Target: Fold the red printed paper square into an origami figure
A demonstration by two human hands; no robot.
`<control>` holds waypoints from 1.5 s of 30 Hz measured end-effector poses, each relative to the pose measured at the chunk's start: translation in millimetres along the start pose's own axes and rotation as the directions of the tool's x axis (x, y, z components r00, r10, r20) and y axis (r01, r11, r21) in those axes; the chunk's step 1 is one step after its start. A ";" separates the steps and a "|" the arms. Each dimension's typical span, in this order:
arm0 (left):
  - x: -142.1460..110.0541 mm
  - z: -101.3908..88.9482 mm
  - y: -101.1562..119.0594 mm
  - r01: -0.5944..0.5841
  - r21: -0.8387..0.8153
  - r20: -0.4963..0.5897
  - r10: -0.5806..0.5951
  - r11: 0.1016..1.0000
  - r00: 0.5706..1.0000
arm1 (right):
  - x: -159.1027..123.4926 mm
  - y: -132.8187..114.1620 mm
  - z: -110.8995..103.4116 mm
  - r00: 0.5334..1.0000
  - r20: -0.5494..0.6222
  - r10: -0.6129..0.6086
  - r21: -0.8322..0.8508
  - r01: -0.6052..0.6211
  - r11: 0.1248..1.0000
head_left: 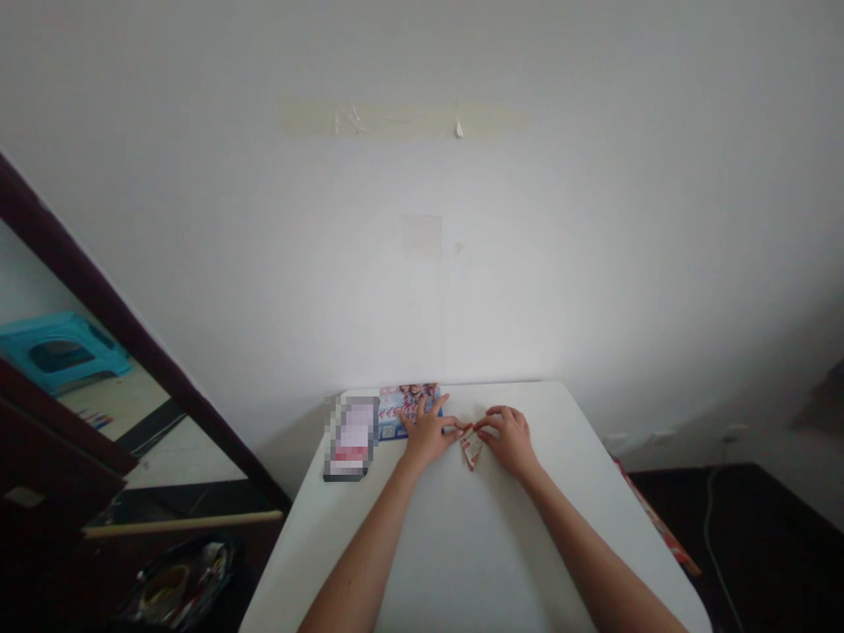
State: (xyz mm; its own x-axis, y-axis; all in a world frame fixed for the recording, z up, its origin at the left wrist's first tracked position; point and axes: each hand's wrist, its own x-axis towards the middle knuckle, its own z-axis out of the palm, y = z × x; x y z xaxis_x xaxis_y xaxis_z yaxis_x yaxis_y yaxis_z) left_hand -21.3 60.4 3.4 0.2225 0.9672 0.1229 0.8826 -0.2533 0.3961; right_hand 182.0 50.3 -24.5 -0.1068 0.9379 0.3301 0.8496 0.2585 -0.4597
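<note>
the folded triangular piece of off-white paper with reddish-brown print (pixel 471 450) is near the far side of the white, round-cornered tabletop (pixel 462 545), right of its middle line of clutter, with one point toward the person. both hands are at its upper edge. the left hand (pixel 428 434) has its thumb and index finger nearly together at the tips, on the upper left part of the paper; the other fingers are spread wide over the glossy blue, pink and white printed sheet (pixel 393 406). the right hand (pixel 506 437) is curled, its thumb and index finger brought close together on the upper right part of the paper, the remaining fingers bent above. the fingertips are too small to tell how firmly either hand grips.

the printed sheet lies flat by the wall, and just left of it is a dark-edged, pale-faced rectangular object (pixel 352 432), blurred into blocks, with a red band low on its face. behind the table, the plain white wall (pixel 626 220) bears a long yellowish strip (pixel 409 118). to the left, beyond a dark brown slanting frame (pixel 141 352), shows a turquoise plastic stool (pixel 30 347). a pale cable (pixel 710 519) hangs down at the right.
</note>
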 end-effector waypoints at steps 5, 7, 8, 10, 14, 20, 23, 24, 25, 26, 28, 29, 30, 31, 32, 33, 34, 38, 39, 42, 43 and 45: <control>-7.6 3.3 2.3 -0.083 0.000 -0.101 0.082 0.997 0.991 | -5.6 -1.1 3.2 0.996 -0.068 -0.057 -0.015 0.056 0.998; -8.9 3.6 2.7 -0.095 0.007 -0.100 0.096 0.995 0.990 | -6.7 -0.3 3.7 0.994 -0.077 -0.077 -0.025 0.076 0.997; -9.2 3.3 2.8 -0.094 0.010 -0.096 0.094 0.996 0.991 | -6.9 0.3 3.5 0.994 -0.077 -0.082 -0.034 0.080 0.996; -9.7 1.9 2.8 -0.088 0.011 -0.086 0.088 0.996 0.992 | -7.1 2.1 2.0 0.994 -0.071 -0.081 -0.056 0.077 0.995; -13.4 -1.8 3.1 -0.095 0.014 -0.079 0.095 0.995 0.992 | -7.3 5.2 -3.1 0.997 -0.028 -0.077 -0.077 0.075 0.994; -20.2 -3.8 5.5 -0.121 0.031 -0.110 0.123 0.992 0.986 | -8.1 3.3 -11.3 0.997 0.041 -0.067 -0.080 0.070 0.994; -22.0 -4.5 6.5 -0.118 0.028 -0.108 0.121 0.993 0.987 | -8.8 1.3 -16.4 0.994 0.085 -0.065 -0.087 0.073 0.994; -22.7 -4.8 6.5 -0.114 0.024 -0.101 0.116 0.993 0.988 | -9.2 1.1 -18.0 0.993 0.099 -0.068 -0.088 0.077 0.993; -23.4 -5.2 6.3 -0.109 0.021 -0.091 0.111 0.994 0.990 | -9.5 1.0 -19.2 0.991 0.110 -0.071 -0.088 0.081 0.993; -24.3 -5.4 5.9 -0.105 0.022 -0.080 0.106 0.994 0.991 | -9.9 1.1 -20.0 0.990 0.119 -0.075 -0.089 0.086 0.992; -25.8 -5.5 4.9 -0.100 0.031 -0.067 0.102 0.995 0.993 | -10.5 1.7 -20.1 0.988 0.126 -0.087 -0.092 0.098 0.991; -26.4 -5.1 4.5 -0.101 0.037 -0.070 0.103 0.994 0.992 | -10.6 2.0 -19.4 0.988 0.120 -0.092 -0.094 0.104 0.990; -26.6 -4.5 4.3 -0.103 0.043 -0.079 0.106 0.994 0.991 | -10.6 2.2 -18.2 0.989 0.109 -0.099 -0.095 0.109 0.989; -26.6 -3.6 4.4 -0.107 0.047 -0.094 0.111 0.993 0.989 | -10.4 2.3 -16.7 0.990 0.093 -0.106 -0.097 0.115 0.989; -26.2 -2.4 4.7 -0.111 0.050 -0.113 0.116 0.993 0.987 | -10.1 2.2 -15.0 0.991 0.074 -0.113 -0.098 0.120 0.988; -25.5 -1.1 5.3 -0.116 0.051 -0.133 0.122 0.992 0.984 | -9.7 1.8 -13.3 0.991 0.053 -0.119 -0.101 0.124 0.987; -24.6 0.4 6.1 -0.117 0.052 -0.153 0.124 0.992 0.980 | -9.2 1.4 -11.7 0.992 0.032 -0.122 -0.104 0.125 0.987; -20.7 5.9 8.9 -0.101 0.036 -0.185 0.106 0.994 0.977 | -7.8 -1.3 -8.3 0.996 0.000 -0.085 -0.113 0.085 0.990; -20.1 6.8 9.1 -0.092 0.031 -0.186 0.097 0.995 0.978 | -7.7 -1.8 -8.4 0.998 0.006 -0.066 -0.115 0.067 0.991; -19.6 7.1 8.9 -0.063 0.027 -0.175 0.066 0.998 0.982 | -7.9 -2.6 -10.5 0.999 0.040 -0.011 -0.125 0.016 0.992; -19.8 6.5 8.7 -0.055 0.032 -0.163 0.059 0.998 0.985 | -8.0 -2.7 -11.5 0.998 0.057 0.000 -0.128 0.007 0.992; -20.7 4.5 8.5 -0.044 0.051 -0.138 0.050 0.998 0.989 | -8.4 -2.9 -13.4 0.996 0.085 0.011 -0.131 0.000 0.991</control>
State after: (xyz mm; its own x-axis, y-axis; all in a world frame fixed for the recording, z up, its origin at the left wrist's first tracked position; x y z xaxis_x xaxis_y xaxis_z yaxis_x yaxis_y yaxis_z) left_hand -16.6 38.3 0.1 0.2074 0.9412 0.2667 0.8919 -0.2940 0.3437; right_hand 187.4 38.6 -14.9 -0.1410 0.9570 0.2536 0.9099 0.2262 -0.3477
